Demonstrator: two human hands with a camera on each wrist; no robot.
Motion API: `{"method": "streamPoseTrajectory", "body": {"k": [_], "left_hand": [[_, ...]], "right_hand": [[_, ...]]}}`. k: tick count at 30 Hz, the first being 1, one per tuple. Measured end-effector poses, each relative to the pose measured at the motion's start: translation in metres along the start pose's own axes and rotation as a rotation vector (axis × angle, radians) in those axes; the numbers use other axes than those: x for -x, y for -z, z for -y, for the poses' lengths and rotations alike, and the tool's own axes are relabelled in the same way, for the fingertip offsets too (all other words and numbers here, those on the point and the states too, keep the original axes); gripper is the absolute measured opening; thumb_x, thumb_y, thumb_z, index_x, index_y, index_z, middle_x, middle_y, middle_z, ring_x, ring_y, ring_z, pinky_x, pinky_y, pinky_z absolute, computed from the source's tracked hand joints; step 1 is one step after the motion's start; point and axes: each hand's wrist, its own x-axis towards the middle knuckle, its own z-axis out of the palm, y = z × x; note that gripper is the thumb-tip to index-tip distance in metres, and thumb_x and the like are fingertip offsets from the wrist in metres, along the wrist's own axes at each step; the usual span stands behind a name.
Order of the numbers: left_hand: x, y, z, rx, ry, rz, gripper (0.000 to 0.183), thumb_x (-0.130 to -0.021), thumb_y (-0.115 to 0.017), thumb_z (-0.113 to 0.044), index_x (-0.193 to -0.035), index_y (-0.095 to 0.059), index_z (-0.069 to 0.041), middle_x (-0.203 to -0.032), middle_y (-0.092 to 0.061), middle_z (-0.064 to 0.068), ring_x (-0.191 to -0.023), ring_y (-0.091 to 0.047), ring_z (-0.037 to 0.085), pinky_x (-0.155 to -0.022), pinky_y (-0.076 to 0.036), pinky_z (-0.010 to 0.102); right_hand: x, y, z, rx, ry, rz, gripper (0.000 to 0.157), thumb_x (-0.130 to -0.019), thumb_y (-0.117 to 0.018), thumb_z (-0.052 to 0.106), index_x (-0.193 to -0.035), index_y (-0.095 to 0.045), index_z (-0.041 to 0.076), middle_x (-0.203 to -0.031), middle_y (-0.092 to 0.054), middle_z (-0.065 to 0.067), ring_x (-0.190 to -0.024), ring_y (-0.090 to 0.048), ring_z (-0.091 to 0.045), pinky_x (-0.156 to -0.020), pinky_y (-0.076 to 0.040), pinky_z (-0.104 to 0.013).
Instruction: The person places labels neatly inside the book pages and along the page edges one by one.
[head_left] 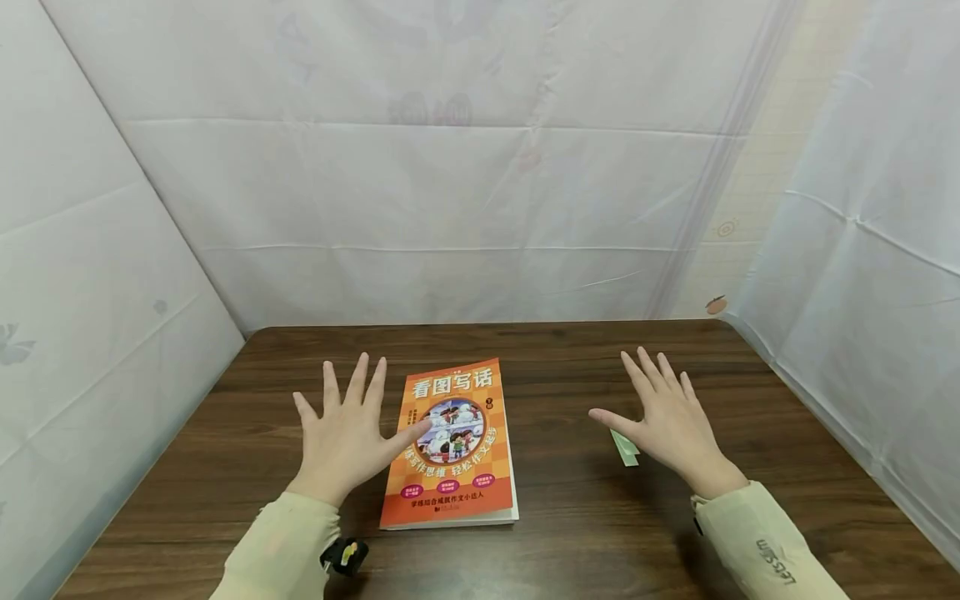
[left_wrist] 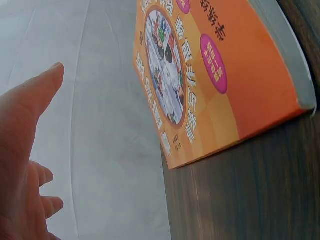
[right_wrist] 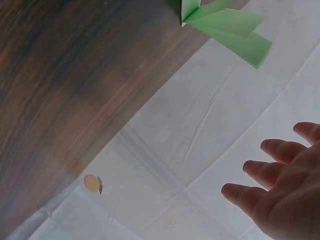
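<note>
An orange book (head_left: pixel 450 450) with a round cartoon picture on its cover lies face up on the wooden table. My left hand (head_left: pixel 348 437) is held over the table at the book's left side, fingers spread, its thumb over the cover in the head view. In the left wrist view the book (left_wrist: pixel 215 75) and hand (left_wrist: pixel 25 155) show a gap between them. My right hand (head_left: pixel 671 425) hovers with fingers spread, holding nothing. Beside its thumb is a folded green paper piece (head_left: pixel 625 450), partly hidden by the hand; the right wrist view shows its several folded flaps (right_wrist: pixel 225 25).
The dark wooden table (head_left: pixel 555 550) has a far edge against a hanging white cloth (head_left: pixel 450 208). More white cloth (head_left: pixel 862 292) hangs along the right side and the left side (head_left: pixel 97 292). A black band with a small device (head_left: pixel 345 556) is at the left wrist.
</note>
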Motion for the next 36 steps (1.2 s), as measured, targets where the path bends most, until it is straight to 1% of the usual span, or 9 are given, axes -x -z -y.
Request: {"method": "streamPoseTrajectory", "body": {"k": [8,17,21,24,26,29,32,36], "left_hand": [[-0.005,-0.004,-0.012,0.008,-0.003,0.05,0.111,-0.079,-0.044,-0.087,-0.16,-0.014,-0.018,-0.167,-0.011,0.012,-0.149,0.001,0.053,-0.106,0.0,0.081],[-0.011,-0.012,-0.03,0.012,-0.032,0.047,0.109,-0.079,-0.048,-0.085,-0.16,-0.018,-0.019,-0.166,-0.018,0.012,-0.149,-0.007,0.052,-0.108,-0.011,0.08],[-0.012,-0.017,-0.04,0.032,-0.036,0.063,0.108,-0.079,-0.05,-0.084,-0.16,-0.02,-0.019,-0.165,-0.022,0.011,-0.148,-0.014,0.052,-0.106,-0.019,0.079],[-0.013,-0.02,-0.048,0.056,-0.028,0.088,0.107,-0.078,-0.053,-0.082,-0.159,-0.021,-0.019,-0.164,-0.024,0.011,-0.146,-0.022,0.052,-0.102,-0.029,0.078],[-0.014,-0.022,-0.054,0.062,-0.028,0.104,0.107,-0.078,-0.055,-0.08,-0.159,-0.023,-0.018,-0.163,-0.026,0.012,-0.143,-0.028,0.052,-0.097,-0.038,0.075],[-0.015,-0.026,-0.062,0.057,-0.031,0.133,0.106,-0.078,-0.055,-0.081,-0.157,-0.028,-0.016,-0.16,-0.033,0.014,-0.136,-0.039,0.051,-0.086,-0.05,0.066],[-0.015,-0.029,-0.07,0.039,-0.043,0.162,0.105,-0.078,-0.054,-0.081,-0.154,-0.034,-0.012,-0.154,-0.041,0.016,-0.127,-0.048,0.048,-0.078,-0.055,0.059],[-0.015,-0.035,-0.078,0.018,-0.057,0.192,0.104,-0.078,-0.053,-0.082,-0.153,-0.036,-0.011,-0.148,-0.048,0.016,-0.118,-0.054,0.046,-0.078,-0.056,0.055]], "right_hand": [[-0.004,-0.001,0.002,-0.048,-0.016,-0.001,0.104,-0.083,-0.055,0.076,-0.16,-0.018,0.017,-0.165,-0.017,-0.016,-0.152,-0.01,-0.043,-0.118,-0.008,-0.064],[-0.008,-0.005,0.01,-0.133,-0.022,-0.013,0.102,-0.085,-0.057,0.073,-0.159,-0.019,0.015,-0.165,-0.017,-0.018,-0.152,-0.009,-0.044,-0.118,-0.007,-0.065],[-0.01,-0.01,0.015,-0.159,-0.018,-0.014,0.1,-0.085,-0.057,0.072,-0.159,-0.02,0.015,-0.165,-0.018,-0.017,-0.152,-0.01,-0.043,-0.119,-0.007,-0.065],[-0.01,-0.014,0.018,-0.177,-0.018,-0.01,0.101,-0.085,-0.058,0.071,-0.159,-0.02,0.014,-0.165,-0.018,-0.017,-0.152,-0.01,-0.042,-0.119,-0.007,-0.064],[-0.011,-0.017,0.02,-0.189,-0.021,-0.004,0.101,-0.086,-0.058,0.071,-0.159,-0.02,0.014,-0.165,-0.017,-0.016,-0.153,-0.009,-0.042,-0.119,-0.007,-0.064],[-0.012,-0.021,0.024,-0.211,-0.02,0.003,0.1,-0.086,-0.058,0.071,-0.159,-0.02,0.014,-0.165,-0.017,-0.015,-0.153,-0.009,-0.041,-0.119,-0.008,-0.064],[-0.013,-0.025,0.028,-0.231,-0.016,0.005,0.1,-0.085,-0.059,0.071,-0.159,-0.022,0.014,-0.165,-0.018,-0.014,-0.153,-0.009,-0.039,-0.12,-0.008,-0.062],[-0.015,-0.029,0.033,-0.24,-0.009,0.005,0.099,-0.085,-0.06,0.071,-0.158,-0.025,0.015,-0.165,-0.02,-0.014,-0.153,-0.011,-0.039,-0.121,-0.009,-0.061]]}}
